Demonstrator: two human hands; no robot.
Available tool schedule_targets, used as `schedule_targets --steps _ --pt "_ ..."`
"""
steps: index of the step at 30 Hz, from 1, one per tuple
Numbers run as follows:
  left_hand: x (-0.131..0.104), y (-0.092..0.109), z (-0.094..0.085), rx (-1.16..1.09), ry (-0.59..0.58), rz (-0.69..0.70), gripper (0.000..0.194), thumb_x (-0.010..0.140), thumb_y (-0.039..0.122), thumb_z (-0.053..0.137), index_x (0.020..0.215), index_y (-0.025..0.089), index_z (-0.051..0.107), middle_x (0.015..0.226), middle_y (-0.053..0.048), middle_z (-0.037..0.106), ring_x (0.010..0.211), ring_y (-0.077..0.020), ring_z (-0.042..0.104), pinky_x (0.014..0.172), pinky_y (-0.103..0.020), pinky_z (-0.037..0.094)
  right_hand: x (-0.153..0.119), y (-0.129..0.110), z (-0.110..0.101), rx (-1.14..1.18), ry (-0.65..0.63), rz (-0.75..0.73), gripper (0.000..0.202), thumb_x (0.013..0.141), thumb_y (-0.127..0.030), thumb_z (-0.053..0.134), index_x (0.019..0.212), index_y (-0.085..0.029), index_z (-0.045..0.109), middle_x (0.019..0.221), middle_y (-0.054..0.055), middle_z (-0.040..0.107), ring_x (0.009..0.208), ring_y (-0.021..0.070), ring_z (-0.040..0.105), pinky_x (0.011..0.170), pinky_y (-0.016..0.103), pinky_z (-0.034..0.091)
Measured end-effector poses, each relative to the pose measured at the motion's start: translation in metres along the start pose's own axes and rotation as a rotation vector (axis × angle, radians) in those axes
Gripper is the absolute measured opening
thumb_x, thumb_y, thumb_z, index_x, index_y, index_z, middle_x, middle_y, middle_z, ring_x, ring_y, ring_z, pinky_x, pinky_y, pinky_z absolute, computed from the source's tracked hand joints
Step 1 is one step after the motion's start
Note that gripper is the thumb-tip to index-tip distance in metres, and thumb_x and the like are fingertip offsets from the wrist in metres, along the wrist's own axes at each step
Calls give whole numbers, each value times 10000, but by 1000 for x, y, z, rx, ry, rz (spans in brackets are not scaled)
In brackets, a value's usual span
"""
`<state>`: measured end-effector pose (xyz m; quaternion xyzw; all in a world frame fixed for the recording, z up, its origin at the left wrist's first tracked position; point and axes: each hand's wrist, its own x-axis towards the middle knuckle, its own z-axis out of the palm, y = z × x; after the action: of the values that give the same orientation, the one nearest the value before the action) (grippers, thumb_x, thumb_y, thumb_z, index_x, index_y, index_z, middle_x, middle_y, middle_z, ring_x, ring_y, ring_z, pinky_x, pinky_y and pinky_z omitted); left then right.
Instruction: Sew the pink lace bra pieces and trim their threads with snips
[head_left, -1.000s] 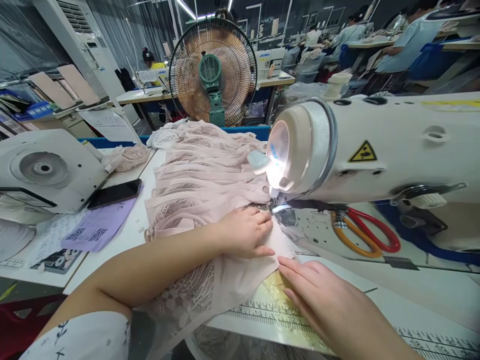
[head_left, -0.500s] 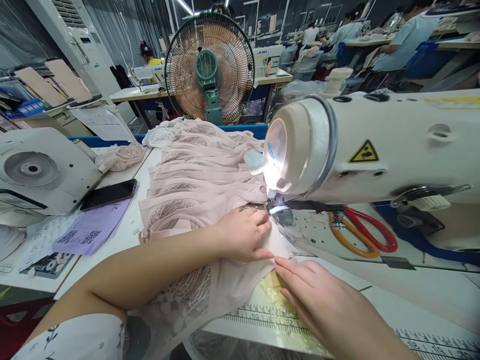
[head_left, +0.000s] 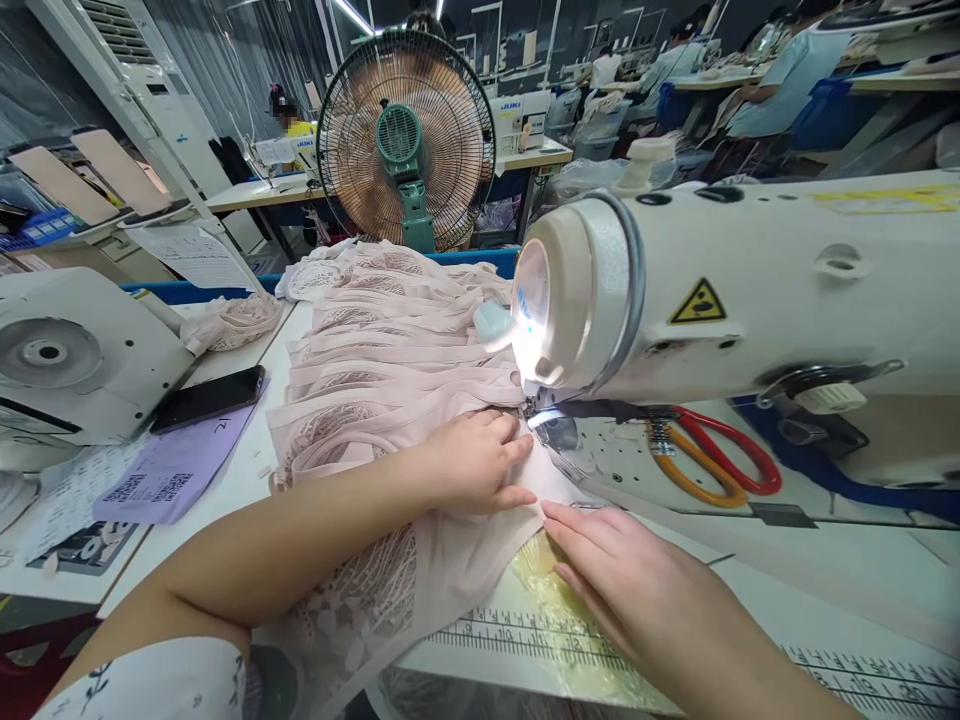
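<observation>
Single view, head-worn: camera above the desk [head_left: 234, 482], facing forward and down; hands [head_left: 469, 467] close in foreground, fan [head_left: 398, 136] farther off near top edge.

My left hand [head_left: 472, 462] and right hand [head_left: 619, 555] make two. Near me I count two white machines [head_left: 750, 250], one yellow triangle [head_left: 699, 301], one phone [head_left: 208, 398], one purple paper [head_left: 176, 465] and one pair of scissors [head_left: 709, 463]. Farther off is one big fan [head_left: 401, 138].

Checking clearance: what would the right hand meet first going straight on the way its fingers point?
Probably the left hand, at its thumb, just ahead of the right hand. Pale pink fabric lies beneath the thumb; any gap is hard to judge.
</observation>
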<state>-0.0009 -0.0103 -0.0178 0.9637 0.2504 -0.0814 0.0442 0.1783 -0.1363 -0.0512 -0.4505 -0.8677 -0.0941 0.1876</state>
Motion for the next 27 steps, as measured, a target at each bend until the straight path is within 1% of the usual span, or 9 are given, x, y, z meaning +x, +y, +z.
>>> schedule_targets --steps 4,7,11,16,21,23,24,26,27 --pt "-1 0 0 18 8 15 691 898 594 399 1388 108 437 1311 -207 510 1201 -339 463 1004 -432 378 1 -1 -3 -8 6 -16 392 962 -190 303 899 -159 689 939 56 741 657 176 623 567 297 531" --pt "-2 1 -1 25 5 33 664 897 588 405 1372 128 463 1286 -210 522 1175 -343 478 987 -432 388 0 -1 -5 -5 2 -22 371 952 -174 316 915 -158 685 945 52 740 659 171 622 555 285 529" --pt "-3 5 -5 34 -24 14 673 896 585 407 1384 124 457 1307 -234 500 1197 -359 460 983 -449 387 -3 -1 -6 15 -17 -16 335 940 -166 338 944 -164 672 983 50 735 672 168 620 541 275 521" --pt "-3 6 -6 25 -27 7 667 898 585 414 1386 133 463 1307 -226 502 1202 -353 458 991 -448 391 -6 -1 -4 22 -27 -17 300 934 -169 363 971 -170 661 1003 65 727 689 173 625 555 284 521" --pt "-8 8 -10 26 -100 33 689 880 601 444 1405 155 447 1315 -222 499 1191 -361 471 977 -468 402 -4 0 -5 39 -29 -14 295 936 -157 364 964 -169 658 991 54 727 678 168 621 528 280 515" --pt "-10 10 -12 28 -117 37 694 873 605 458 1408 164 444 1345 -227 477 1209 -367 463 993 -482 389 0 1 -10 44 14 -25 265 931 -144 385 990 -156 644 998 68 719 734 178 627 586 288 525" --pt "-10 11 -13 29 -125 36 695 873 607 459 1412 167 439 1362 -230 463 1219 -368 458 998 -485 385 1 2 -14 46 65 -12 252 926 -129 395 1013 -144 630 1023 88 706 785 189 626 638 298 527" --pt "-11 12 -14 32 -138 25 693 878 609 448 1421 178 424 1389 -231 439 1238 -368 447 1000 -486 385 1 3 -22 59 213 20 225 906 -101 427 1057 -119 594 1080 139 656 888 218 602 742 336 509" --pt "-10 13 -14 30 -143 18 692 880 610 443 1426 185 416 1397 -227 434 1246 -367 441 999 -484 387 0 3 -27 72 294 29 219 898 -97 442 1069 -116 577 1090 155 625 917 231 584 770 359 495"
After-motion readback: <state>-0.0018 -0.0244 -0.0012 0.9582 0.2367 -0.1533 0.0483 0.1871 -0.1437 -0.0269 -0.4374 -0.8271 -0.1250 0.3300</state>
